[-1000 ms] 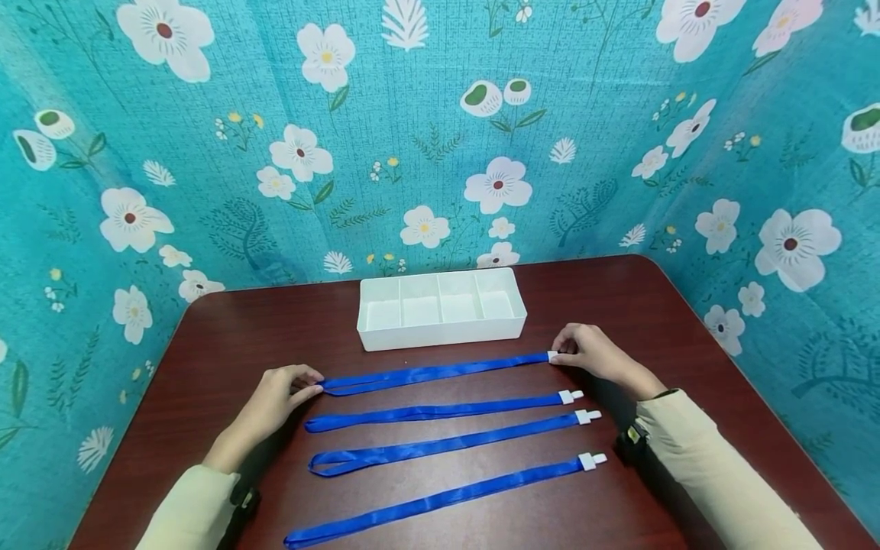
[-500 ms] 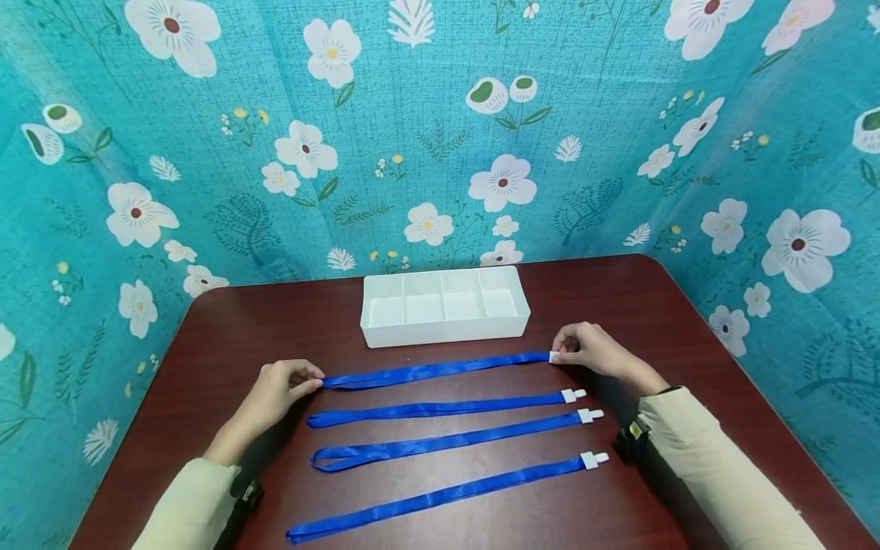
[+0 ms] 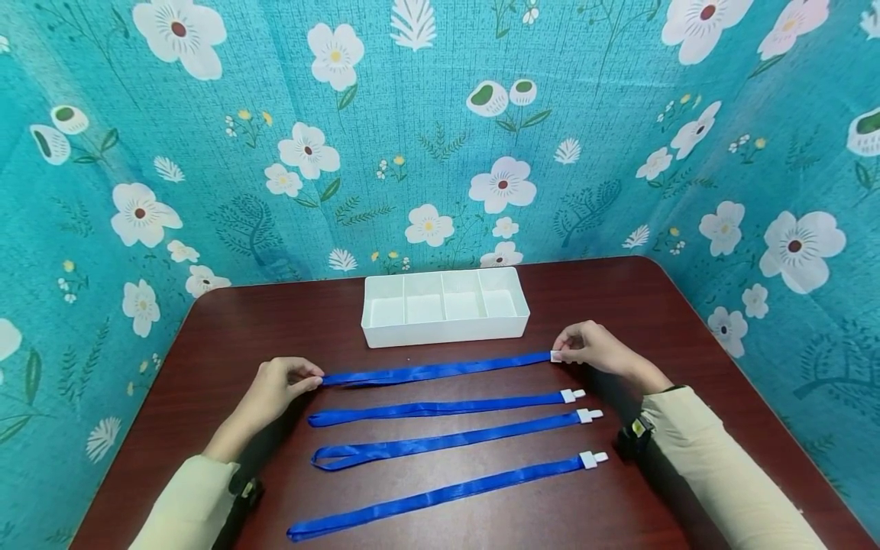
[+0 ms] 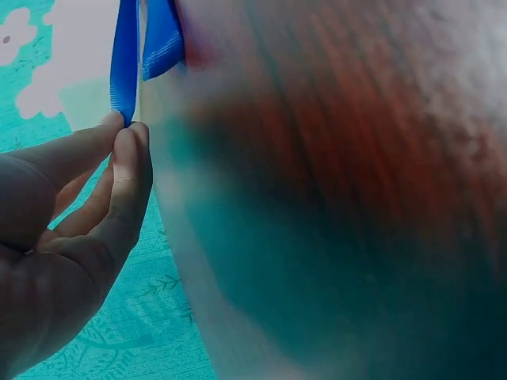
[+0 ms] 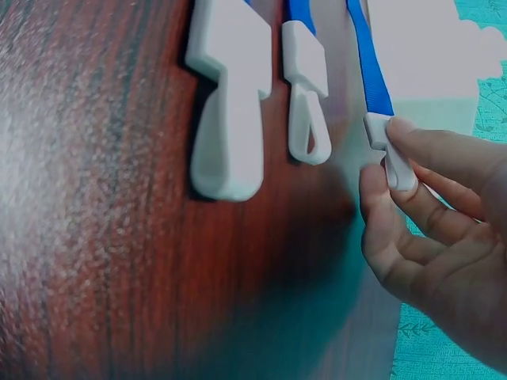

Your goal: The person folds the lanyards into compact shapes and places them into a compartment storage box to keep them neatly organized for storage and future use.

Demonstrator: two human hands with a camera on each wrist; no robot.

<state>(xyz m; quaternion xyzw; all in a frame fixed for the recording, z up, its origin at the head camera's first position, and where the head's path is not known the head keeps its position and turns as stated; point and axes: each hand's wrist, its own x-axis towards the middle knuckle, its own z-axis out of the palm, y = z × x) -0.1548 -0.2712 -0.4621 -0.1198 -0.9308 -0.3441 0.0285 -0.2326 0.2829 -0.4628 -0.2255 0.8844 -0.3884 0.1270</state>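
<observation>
Pinched at both ends, the topmost blue lanyard [image 3: 440,371] spans the centre of my head view: the left hand [image 3: 275,388] clamps its strap at centre left, the right hand [image 3: 596,350] its white clip [image 5: 375,132] at centre right. Below it, I see three more lanyards [image 3: 467,438] lying roughly side by side on the dark red-brown table [image 3: 619,294], whose wood grain catches a pale sheen at the left of my right-wrist view. One white four-compartment tray [image 3: 447,331] sits just above, and teal flowered cloth [image 3: 412,99] fills the frame's top and both sides.
</observation>
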